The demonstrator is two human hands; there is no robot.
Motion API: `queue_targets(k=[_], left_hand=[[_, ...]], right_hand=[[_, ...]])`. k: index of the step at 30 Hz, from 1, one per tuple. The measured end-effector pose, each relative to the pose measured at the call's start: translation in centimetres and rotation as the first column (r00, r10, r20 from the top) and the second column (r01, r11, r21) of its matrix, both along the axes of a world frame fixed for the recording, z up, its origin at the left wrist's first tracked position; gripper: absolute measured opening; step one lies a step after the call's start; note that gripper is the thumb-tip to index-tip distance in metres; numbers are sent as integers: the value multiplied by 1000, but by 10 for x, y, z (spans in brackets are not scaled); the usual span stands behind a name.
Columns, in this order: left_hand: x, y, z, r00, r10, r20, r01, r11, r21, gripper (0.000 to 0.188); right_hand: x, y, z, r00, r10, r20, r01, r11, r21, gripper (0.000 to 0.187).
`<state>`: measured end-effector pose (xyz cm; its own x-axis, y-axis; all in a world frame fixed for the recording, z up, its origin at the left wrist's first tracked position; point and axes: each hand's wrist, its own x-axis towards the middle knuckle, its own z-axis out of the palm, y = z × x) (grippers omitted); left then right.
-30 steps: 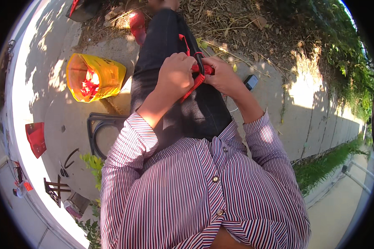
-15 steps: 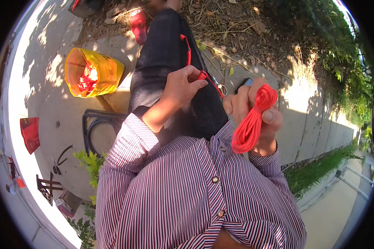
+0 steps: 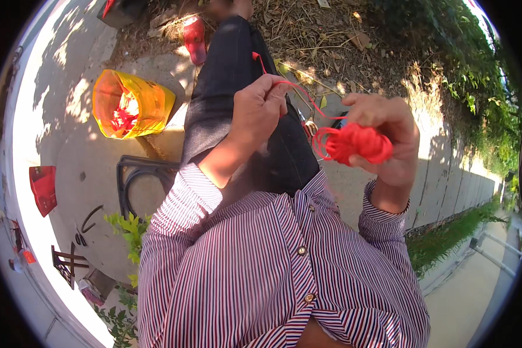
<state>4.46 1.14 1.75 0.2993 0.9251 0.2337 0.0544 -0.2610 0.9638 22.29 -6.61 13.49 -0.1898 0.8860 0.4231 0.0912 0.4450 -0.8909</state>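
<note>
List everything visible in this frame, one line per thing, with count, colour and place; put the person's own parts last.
Cord bundle: one, red, in the right hand.
Cord strand: one, red, running from the bundle to the left hand.
Bag: one, yellow, open with red contents, on the pavement at left.
Flat object: one, red, far left on the pavement.
Dry leaves: many, brown, top.
Hedge: one, green, right.
Left hand: pinching the strand.
Right hand: gripping the bundle.
</note>
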Motion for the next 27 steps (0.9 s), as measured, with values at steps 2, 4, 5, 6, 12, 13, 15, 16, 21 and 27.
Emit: queue_targets(k=[2, 4, 5, 6, 12, 13, 15, 16, 21, 27], left_hand=[[-9, 20, -1, 999, 0, 33, 14, 906, -423, 10], [-11, 24, -11, 998, -23, 62, 49, 886, -461, 11], [-10, 24, -22, 995, -89, -46, 52, 853, -520, 15], [-9, 26, -35, 977, -155, -147, 44, 818, -573, 19], [-22, 38, -28, 852, 133, -506, 19, 959, 284, 29], [-21, 39, -10, 876, 116, -468, -87, 993, 83, 24], [-15, 32, 24, 989, 3, -147, -55, 933, -355, 26], [-12, 30, 32, 975, 38, 220, 128, 711, -692, 28], [-9, 33, 17, 887, -78, 455, 411, 581, -702, 23], [-1, 26, 4, 977, -116, 179, 213, 527, -823, 38]], right_hand=[[19, 19, -31, 866, -125, 485, 192, 977, -91, 28], [21, 35, -79, 638, -144, 756, 254, 967, -30, 24], [15, 39, -97, 535, -145, 833, 256, 967, 3, 23], [4, 46, -105, 538, -145, 831, 255, 967, 3, 23], [-22, 48, -138, 963, -261, 67, 242, 730, -639, 31], [-20, 46, -131, 955, -275, 110, 294, 833, -468, 32], [-22, 44, -118, 949, -281, 141, 311, 908, -280, 34], [-24, 44, -112, 927, -269, 260, 307, 945, -117, 34], [-4, 47, -112, 930, -359, -74, 330, 908, -257, 31], [86, 0, -91, 461, -254, -850, -44, 951, -308, 33]])
